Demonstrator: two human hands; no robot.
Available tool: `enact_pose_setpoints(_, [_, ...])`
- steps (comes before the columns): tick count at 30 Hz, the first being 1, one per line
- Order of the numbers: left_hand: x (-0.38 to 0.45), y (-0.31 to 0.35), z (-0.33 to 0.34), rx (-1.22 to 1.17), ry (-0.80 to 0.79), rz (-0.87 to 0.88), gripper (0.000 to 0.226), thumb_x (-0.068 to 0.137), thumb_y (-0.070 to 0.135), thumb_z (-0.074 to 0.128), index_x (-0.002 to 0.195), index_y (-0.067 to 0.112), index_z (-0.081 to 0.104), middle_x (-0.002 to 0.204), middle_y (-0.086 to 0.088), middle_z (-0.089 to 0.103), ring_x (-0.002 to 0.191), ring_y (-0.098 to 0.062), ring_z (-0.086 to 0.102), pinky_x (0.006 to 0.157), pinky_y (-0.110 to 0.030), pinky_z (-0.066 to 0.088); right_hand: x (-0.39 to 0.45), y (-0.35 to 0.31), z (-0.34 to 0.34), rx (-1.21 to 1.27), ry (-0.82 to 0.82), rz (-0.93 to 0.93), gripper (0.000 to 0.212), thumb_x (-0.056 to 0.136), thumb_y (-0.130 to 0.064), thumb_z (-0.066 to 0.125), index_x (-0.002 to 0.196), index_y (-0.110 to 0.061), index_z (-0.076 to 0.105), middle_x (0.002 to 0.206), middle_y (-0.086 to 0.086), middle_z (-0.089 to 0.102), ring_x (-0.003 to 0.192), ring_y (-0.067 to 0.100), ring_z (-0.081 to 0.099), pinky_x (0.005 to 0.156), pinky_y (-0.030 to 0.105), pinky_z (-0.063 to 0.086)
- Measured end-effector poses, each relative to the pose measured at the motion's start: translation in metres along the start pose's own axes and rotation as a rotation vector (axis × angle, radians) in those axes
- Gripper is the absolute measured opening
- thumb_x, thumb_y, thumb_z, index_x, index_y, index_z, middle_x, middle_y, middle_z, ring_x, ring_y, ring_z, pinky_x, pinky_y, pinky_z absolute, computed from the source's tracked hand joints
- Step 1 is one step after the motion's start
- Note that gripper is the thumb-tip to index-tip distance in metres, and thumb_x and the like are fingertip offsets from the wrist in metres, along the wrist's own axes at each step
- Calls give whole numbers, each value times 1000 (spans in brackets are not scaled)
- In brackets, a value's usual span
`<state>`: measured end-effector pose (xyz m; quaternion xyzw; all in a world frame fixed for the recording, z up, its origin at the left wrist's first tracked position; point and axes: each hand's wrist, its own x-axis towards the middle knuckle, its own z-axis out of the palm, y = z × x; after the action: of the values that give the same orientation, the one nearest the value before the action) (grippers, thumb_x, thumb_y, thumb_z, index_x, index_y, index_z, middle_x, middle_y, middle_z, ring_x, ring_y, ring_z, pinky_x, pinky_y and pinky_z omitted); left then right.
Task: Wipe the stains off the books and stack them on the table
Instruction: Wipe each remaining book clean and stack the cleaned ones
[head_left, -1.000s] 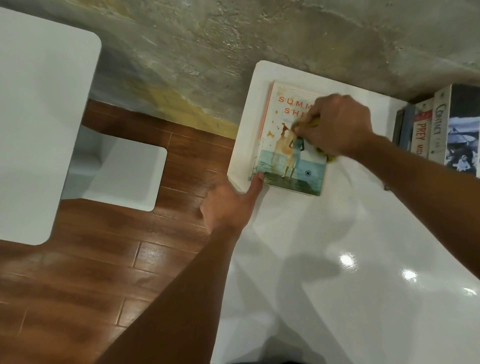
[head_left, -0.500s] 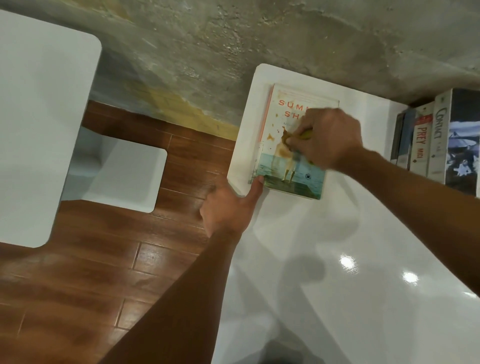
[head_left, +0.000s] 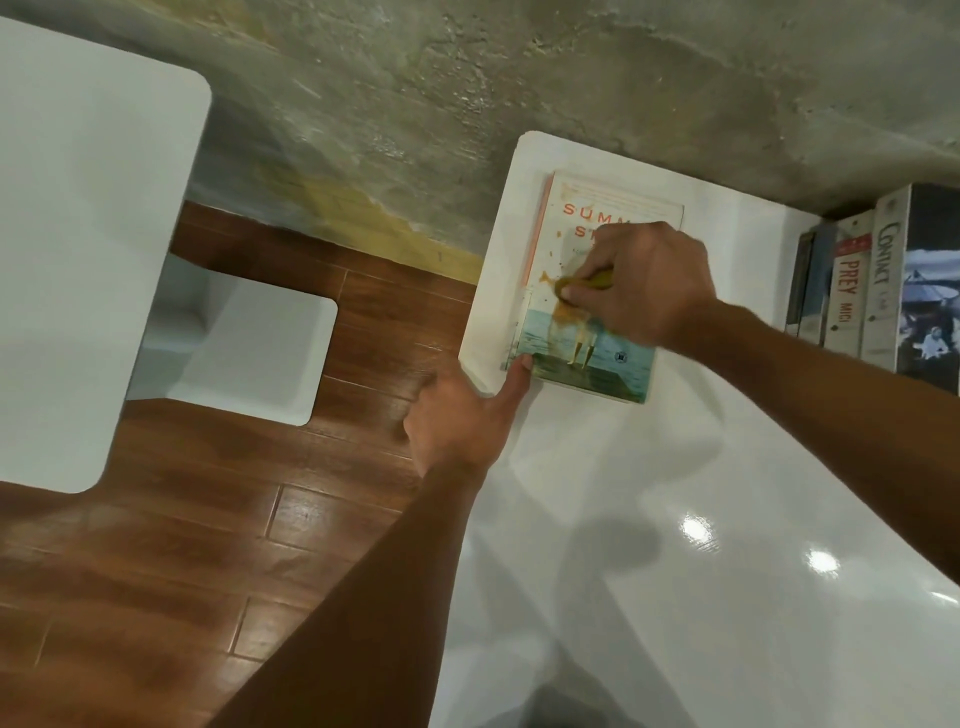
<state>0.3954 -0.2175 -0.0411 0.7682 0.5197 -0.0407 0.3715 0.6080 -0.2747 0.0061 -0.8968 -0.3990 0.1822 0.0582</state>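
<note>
A paperback with a beach cover (head_left: 582, 358) lies flat at the far left corner of the white table (head_left: 675, 519). Orange-brown stains mark its cover near the middle left. My right hand (head_left: 644, 283) grips a yellow-green cloth (head_left: 592, 280) and presses it on the stained part of the cover. My left hand (head_left: 467, 415) rests at the table's left edge, its thumb touching the book's near left corner. Most of the cloth is hidden under my fingers.
A row of upright books (head_left: 872, 291) stands at the table's far right against the concrete wall. To the left, across a wooden floor, are another white table (head_left: 78, 234) and a white stool (head_left: 260, 353).
My right hand has slid the cloth leftward across the cover, from the right side to the stained middle. My left hand has stayed at the book's corner.
</note>
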Motion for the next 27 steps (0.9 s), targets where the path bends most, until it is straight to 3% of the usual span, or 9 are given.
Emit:
enact_pose_setpoints(4, [1, -1, 1, 22, 0, -12, 82, 69, 95, 36, 102, 22, 52, 96, 5, 71, 83, -25, 70, 75, -43, 59, 9, -1, -4, 29, 107, 104, 30, 85, -52, 70, 94, -23, 75, 95, -11, 70, 85, 13, 61, 72, 31, 47])
enact_pose_setpoints(7, [1, -3, 0, 29, -16, -9, 75, 74, 91, 43, 103, 22, 50, 97, 6, 69, 83, -23, 70, 75, -41, 59, -11, -12, 4, 17, 47, 0, 28, 87, -51, 69, 96, -25, 76, 94, -11, 70, 86, 14, 61, 71, 33, 48])
enact_pose_setpoints(11, [0, -3, 1, 42, -9, -10, 76, 74, 91, 42, 104, 21, 51, 96, 5, 70, 83, -24, 70, 74, -41, 59, -17, -5, -4, 39, -9, -14, 30, 83, -53, 73, 103, -31, 74, 109, -9, 64, 98, 17, 59, 78, 38, 51])
enact_pose_setpoints(15, [3, -1, 1, 31, -3, 2, 79, 72, 92, 39, 105, 22, 51, 98, 5, 71, 84, -24, 71, 74, -43, 60, -13, -1, -4, 93, -69, -140, 39, 79, -41, 81, 110, -20, 72, 118, -2, 53, 115, 20, 47, 91, 36, 47])
enact_pose_setpoints(19, [2, -2, 2, 19, -14, -9, 81, 70, 94, 37, 106, 22, 51, 100, 6, 71, 85, -23, 71, 75, -43, 60, 11, 5, -7, 157, 81, -45, 30, 88, -32, 75, 113, -15, 74, 105, 6, 64, 94, 23, 60, 89, 35, 50])
enact_pose_setpoints(24, [2, -1, 1, 21, -22, -14, 78, 73, 92, 41, 108, 22, 51, 100, 6, 71, 85, -23, 71, 76, -42, 60, -6, 3, 0, 181, -56, -247, 24, 90, -24, 73, 112, -15, 76, 99, 4, 68, 87, 21, 63, 85, 37, 55])
enact_pose_setpoints(27, [2, -1, 1, 13, -26, -16, 75, 75, 89, 44, 108, 23, 51, 102, 6, 71, 86, -23, 71, 77, -42, 60, 7, 3, -3, 249, 83, -149, 20, 89, -24, 75, 105, -13, 78, 93, 5, 70, 82, 19, 64, 80, 32, 54])
